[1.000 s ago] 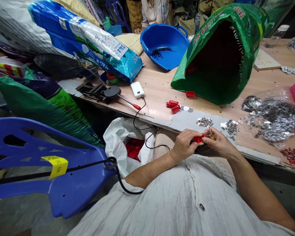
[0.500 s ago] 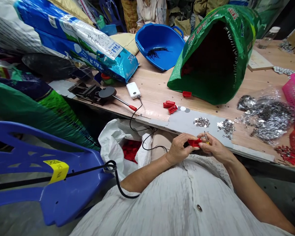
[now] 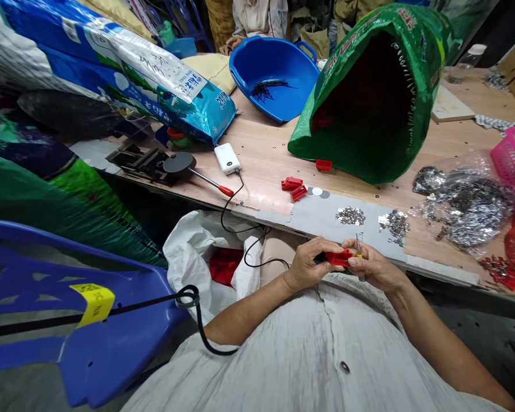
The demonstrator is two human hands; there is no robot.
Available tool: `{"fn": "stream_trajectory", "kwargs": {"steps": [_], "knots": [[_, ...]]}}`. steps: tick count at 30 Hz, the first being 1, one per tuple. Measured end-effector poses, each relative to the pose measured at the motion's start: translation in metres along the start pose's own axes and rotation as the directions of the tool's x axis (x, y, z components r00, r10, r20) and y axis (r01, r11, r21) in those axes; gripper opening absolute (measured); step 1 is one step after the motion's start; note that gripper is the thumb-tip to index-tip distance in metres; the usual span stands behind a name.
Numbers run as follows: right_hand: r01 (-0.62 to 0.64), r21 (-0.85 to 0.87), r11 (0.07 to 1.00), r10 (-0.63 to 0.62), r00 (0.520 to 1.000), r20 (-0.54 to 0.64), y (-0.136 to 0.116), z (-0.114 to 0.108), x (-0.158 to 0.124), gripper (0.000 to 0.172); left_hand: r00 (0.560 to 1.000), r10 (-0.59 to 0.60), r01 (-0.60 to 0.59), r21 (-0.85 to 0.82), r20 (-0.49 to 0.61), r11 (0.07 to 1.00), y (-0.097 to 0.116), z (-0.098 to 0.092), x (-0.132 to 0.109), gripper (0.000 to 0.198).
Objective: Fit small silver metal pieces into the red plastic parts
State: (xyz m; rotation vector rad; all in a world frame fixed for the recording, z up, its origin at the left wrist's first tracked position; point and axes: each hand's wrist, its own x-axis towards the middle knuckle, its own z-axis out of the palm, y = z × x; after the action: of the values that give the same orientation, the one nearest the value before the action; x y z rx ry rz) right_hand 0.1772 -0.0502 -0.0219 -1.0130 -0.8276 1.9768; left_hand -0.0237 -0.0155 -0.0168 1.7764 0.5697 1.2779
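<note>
My left hand (image 3: 308, 264) is closed around a red plastic part (image 3: 338, 258), holding it just in front of the table edge. Pinched in my right hand (image 3: 378, 266) is a small tool with a metal tip and yellow on it (image 3: 359, 249), its tip pointing up. The fingers of my right hand also touch the right end of the red part. Beyond my hands, small flat metal pieces lie in two piles, a left pile (image 3: 351, 216) and a right pile (image 3: 395, 222). Several red parts (image 3: 292, 183) lie farther back on the table.
A green sack (image 3: 300, 142) gapes open on the table (image 3: 261, 154), beside a blue basin (image 3: 278, 68) holding thin black pieces. Left are a white power bank (image 3: 227, 158) and a hand-lever press (image 3: 178, 164). A white sack (image 3: 184, 240) of red parts stands below. Another person sits opposite.
My hands have lowered slightly with the red part, and the tool now stands a little more upright in my right fingers. The whole view has shifted slightly.
</note>
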Motion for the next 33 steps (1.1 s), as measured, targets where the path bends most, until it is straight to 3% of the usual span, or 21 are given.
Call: {"fn": "stream_trajectory", "kwargs": {"steps": [11,16,19,21,23,24,28,33], "knots": [[0.001,-0.097,0.995,0.005,0.998,0.065,-0.007,-0.005,0.006,0.042,0.985,-0.173,0.171,-0.09,-0.021,0.981,-0.005,0.0,0.0,0.032],[0.032,-0.327,0.944,-0.023,0.999,0.029,-0.024,-0.01,0.007,0.04,0.953,-0.299,0.286,-0.198,-0.041,0.938,-0.007,0.002,0.001,0.032],[0.068,-0.653,0.754,-0.228,0.96,-0.164,-0.042,-0.024,0.009,0.033,0.909,-0.411,0.366,-0.341,-0.07,0.866,-0.007,0.002,0.004,0.033],[-0.02,-0.854,0.519,-0.432,0.857,-0.283,-0.051,-0.038,0.013,0.025,0.867,-0.493,0.42,-0.422,-0.077,0.804,-0.008,0.001,0.006,0.035],[-0.138,-0.945,0.296,-0.559,0.777,-0.289,-0.057,-0.052,0.018,0.019,0.828,-0.555,0.457,-0.469,-0.086,0.756,-0.009,0.0,0.008,0.036],[-0.176,-0.962,0.207,-0.587,0.764,-0.266,-0.059,-0.057,0.021,0.018,0.813,-0.575,0.467,-0.485,-0.094,0.74,-0.01,-0.001,0.009,0.036],[-0.227,-0.974,0.003,-0.597,0.781,-0.184,-0.063,-0.066,0.035,0.017,0.783,-0.611,0.472,-0.53,-0.114,0.704,-0.011,-0.002,0.011,0.035],[-0.308,-0.949,-0.061,-0.541,0.81,-0.228,-0.071,-0.061,0.052,0.014,0.771,-0.624,0.481,-0.526,-0.127,0.701,-0.012,-0.002,0.011,0.035]]}}
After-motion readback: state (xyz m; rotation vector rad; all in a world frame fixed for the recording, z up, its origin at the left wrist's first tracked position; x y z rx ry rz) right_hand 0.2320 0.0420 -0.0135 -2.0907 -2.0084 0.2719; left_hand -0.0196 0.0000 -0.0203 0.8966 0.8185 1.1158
